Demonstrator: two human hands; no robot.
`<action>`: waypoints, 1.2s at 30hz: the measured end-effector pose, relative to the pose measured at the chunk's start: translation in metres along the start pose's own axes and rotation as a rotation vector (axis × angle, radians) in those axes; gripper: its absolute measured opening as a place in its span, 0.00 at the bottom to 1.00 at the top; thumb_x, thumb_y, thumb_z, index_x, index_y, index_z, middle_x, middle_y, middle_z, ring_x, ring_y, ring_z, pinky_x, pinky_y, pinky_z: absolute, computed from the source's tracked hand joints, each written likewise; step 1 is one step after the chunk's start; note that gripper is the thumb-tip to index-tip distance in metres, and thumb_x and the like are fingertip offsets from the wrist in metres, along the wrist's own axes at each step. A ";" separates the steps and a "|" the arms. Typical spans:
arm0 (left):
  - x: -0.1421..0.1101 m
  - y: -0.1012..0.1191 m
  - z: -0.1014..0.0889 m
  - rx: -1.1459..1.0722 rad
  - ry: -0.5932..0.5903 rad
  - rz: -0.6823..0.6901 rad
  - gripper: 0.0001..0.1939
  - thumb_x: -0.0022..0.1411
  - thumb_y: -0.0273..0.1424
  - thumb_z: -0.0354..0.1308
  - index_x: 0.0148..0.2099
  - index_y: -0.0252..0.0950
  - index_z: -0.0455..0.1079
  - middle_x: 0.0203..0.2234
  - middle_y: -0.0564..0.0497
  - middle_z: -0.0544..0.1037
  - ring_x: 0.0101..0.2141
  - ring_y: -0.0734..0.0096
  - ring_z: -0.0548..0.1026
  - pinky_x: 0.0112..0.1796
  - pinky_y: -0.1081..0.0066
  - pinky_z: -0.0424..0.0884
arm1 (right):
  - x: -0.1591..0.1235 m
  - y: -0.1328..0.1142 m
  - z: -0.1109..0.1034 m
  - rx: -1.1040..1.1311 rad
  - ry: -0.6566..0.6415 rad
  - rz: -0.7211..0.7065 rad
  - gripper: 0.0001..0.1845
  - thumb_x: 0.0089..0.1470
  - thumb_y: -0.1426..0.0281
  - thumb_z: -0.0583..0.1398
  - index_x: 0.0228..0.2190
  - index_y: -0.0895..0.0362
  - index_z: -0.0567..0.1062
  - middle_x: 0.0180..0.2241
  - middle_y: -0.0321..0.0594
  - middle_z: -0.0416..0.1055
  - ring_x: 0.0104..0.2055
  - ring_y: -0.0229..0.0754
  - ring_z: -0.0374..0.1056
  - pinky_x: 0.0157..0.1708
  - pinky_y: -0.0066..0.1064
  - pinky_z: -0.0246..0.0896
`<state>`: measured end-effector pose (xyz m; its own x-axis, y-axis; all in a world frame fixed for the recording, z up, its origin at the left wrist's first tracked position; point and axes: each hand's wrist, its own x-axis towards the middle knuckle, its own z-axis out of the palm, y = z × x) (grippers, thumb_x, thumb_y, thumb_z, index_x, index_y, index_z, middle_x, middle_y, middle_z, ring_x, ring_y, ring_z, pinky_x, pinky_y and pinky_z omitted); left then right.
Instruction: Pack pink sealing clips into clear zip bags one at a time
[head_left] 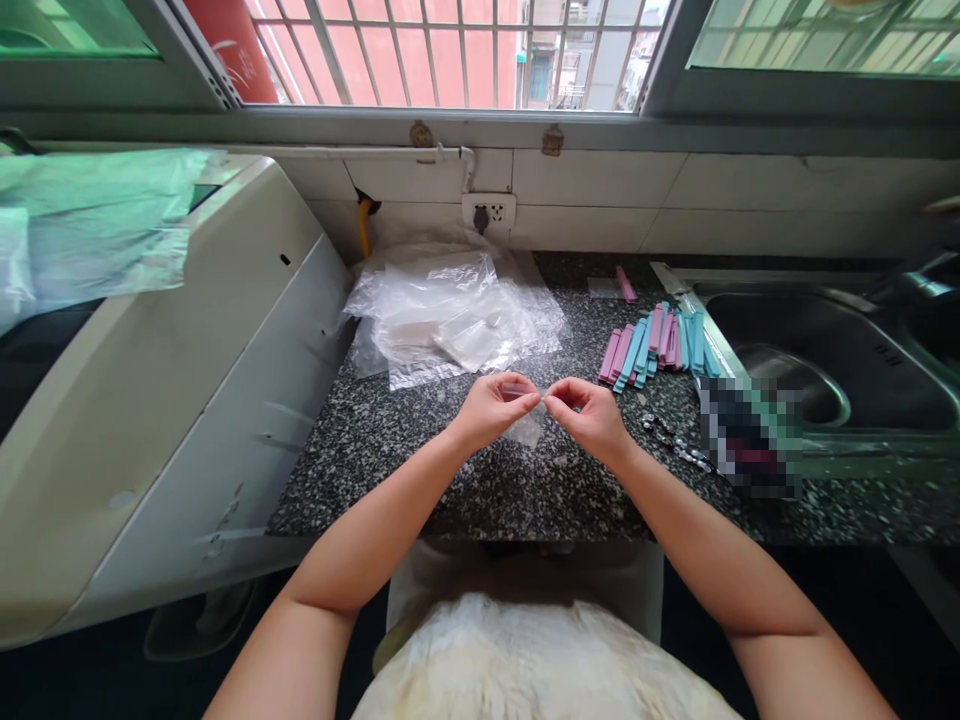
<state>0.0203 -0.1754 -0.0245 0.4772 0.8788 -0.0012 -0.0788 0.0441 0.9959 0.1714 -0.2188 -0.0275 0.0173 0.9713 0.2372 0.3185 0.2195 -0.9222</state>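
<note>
Over the speckled granite counter, my left hand and my right hand meet fingertip to fingertip. Both pinch the top edge of a small clear plastic bag, which hangs between them just above the counter. Behind my hands lies a heap of clear plastic bags. To the right of it sits a row of pink and blue sealing clips.
A steel sink is set into the counter at right, with a blurred-out item on its rim and small dark beads beside it. A white appliance stands at left. A wall socket sits below the barred window.
</note>
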 end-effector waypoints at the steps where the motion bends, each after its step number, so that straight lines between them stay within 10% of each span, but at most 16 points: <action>1: 0.000 0.000 0.000 0.004 0.002 0.003 0.13 0.42 0.36 0.66 0.25 0.33 0.68 0.18 0.54 0.73 0.20 0.79 0.68 0.24 0.76 0.65 | 0.000 0.000 0.000 0.005 0.000 0.000 0.09 0.46 0.64 0.59 0.22 0.57 0.69 0.19 0.33 0.65 0.21 0.32 0.59 0.22 0.26 0.57; 36: 0.001 0.005 -0.010 0.072 0.022 0.103 0.09 0.47 0.35 0.61 0.24 0.35 0.68 0.18 0.55 0.69 0.22 0.79 0.63 0.25 0.75 0.61 | 0.002 0.000 -0.007 0.005 -0.029 0.007 0.10 0.45 0.63 0.60 0.22 0.57 0.68 0.20 0.34 0.65 0.23 0.34 0.59 0.24 0.27 0.56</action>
<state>0.0116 -0.1701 -0.0203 0.4507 0.8870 0.1000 -0.0628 -0.0803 0.9948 0.1781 -0.2173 -0.0251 -0.0076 0.9751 0.2216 0.3135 0.2128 -0.9255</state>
